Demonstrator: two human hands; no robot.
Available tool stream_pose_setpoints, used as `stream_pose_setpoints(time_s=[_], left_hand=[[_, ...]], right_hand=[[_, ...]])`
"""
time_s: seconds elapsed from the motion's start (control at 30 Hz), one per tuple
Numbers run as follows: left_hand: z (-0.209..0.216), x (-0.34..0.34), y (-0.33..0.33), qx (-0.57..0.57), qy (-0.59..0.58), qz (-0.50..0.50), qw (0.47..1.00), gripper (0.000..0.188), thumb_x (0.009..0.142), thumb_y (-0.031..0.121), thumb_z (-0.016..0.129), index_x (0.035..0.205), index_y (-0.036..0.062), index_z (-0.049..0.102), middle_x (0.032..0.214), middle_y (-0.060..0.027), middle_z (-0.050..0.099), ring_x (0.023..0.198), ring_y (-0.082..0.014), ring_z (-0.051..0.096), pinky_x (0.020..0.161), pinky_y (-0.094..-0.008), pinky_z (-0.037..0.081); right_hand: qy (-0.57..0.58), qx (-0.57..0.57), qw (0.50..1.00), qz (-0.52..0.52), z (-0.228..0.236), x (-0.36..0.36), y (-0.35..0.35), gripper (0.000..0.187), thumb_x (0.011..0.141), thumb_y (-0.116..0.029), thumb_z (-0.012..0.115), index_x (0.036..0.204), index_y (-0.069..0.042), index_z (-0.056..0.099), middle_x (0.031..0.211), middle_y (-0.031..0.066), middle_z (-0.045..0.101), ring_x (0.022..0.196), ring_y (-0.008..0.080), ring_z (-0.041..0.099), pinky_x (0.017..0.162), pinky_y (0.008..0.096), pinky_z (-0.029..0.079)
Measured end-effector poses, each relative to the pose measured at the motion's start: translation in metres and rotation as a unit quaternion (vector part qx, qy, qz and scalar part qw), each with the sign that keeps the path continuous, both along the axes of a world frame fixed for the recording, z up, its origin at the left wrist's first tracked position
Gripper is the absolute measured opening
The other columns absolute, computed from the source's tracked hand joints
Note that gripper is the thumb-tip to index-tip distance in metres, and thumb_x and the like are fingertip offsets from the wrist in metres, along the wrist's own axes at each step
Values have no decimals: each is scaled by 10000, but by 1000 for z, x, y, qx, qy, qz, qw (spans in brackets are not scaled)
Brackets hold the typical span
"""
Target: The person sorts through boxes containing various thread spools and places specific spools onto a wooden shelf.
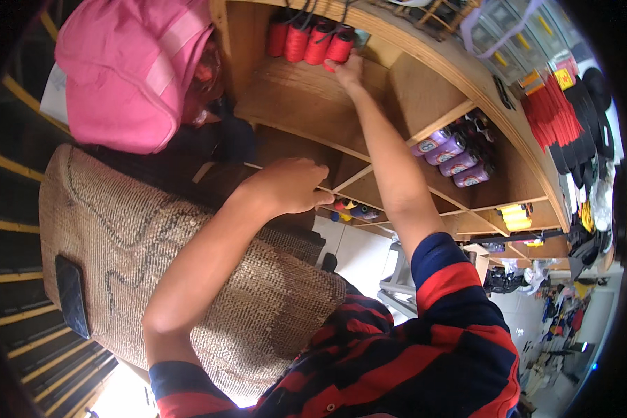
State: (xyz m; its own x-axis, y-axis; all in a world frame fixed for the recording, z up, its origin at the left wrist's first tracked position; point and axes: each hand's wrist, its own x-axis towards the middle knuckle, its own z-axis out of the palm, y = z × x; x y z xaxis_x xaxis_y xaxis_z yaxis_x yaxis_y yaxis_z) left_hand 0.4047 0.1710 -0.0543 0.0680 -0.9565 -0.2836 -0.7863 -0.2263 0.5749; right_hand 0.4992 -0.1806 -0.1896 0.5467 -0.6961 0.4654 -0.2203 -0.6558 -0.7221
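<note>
My right hand (350,72) reaches into the upper compartment of a wooden shelf. Its fingers close around the base of the rightmost red thread spool (340,46), partly hiding that spool's lower end. Several more red spools, including one in the middle (297,43), stand in a row to its left, with dark strands or cords around their tops. Bent in front of the lower compartments, my left hand (291,185) holds nothing that shows. Its fingers are loosely curled, with a gap between thumb and forefinger.
Purple bottle-like containers (447,155) and yellow spools (515,216) fill other compartments of the wooden shelf (289,97). A pink bag (122,76) sits at the upper left. A phone (72,296) lies on the brown woven cover (209,334). Red and black strips (552,111) hang at right.
</note>
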Motion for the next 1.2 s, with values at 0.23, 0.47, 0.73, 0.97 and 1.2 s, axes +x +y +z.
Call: stream_pose_setpoints(time_s=[0.23,0.47,0.73,0.97,1.2], left_hand=[[-5,1,-3,-19,-8,-25,999,462,904,382,559,1177,10,546,1113,-207,588,1085,-361,537,928,-415,414],[20,-18,-23,-57,145,-9,988,348,891,242,631,1146,14,570,987,-128,638,888,-195,619,786,-314,484],[33,-132,-113,-7,127,-168,978,151,855,118,647,908,-18,607,855,-97,645,769,-171,621,695,-317,483],[3,-324,-188,1,119,-318,941,154,874,101,637,876,-39,574,755,-73,596,723,-102,584,575,-278,477],[-75,-530,-194,62,201,-466,859,269,934,251,571,797,21,605,658,-9,544,657,-85,539,545,-234,421]], right_hand=[[-78,71,994,37,6,-28,49,566,721,-217,781,1149,27,502,1008,203,654,965,318,632,846,407,486],[-54,197,963,175,34,-205,149,374,875,-161,635,1194,-7,518,1049,152,638,942,222,644,806,340,501],[-27,258,964,48,28,-494,158,163,854,-155,641,918,-8,615,805,85,665,705,169,640,630,297,496],[-102,273,931,-222,-11,-730,205,207,907,-197,593,860,4,606,767,96,658,717,163,646,659,298,503],[-160,328,822,-437,-33,-889,324,342,958,-263,524,822,34,623,750,105,655,711,164,629,682,301,501]])
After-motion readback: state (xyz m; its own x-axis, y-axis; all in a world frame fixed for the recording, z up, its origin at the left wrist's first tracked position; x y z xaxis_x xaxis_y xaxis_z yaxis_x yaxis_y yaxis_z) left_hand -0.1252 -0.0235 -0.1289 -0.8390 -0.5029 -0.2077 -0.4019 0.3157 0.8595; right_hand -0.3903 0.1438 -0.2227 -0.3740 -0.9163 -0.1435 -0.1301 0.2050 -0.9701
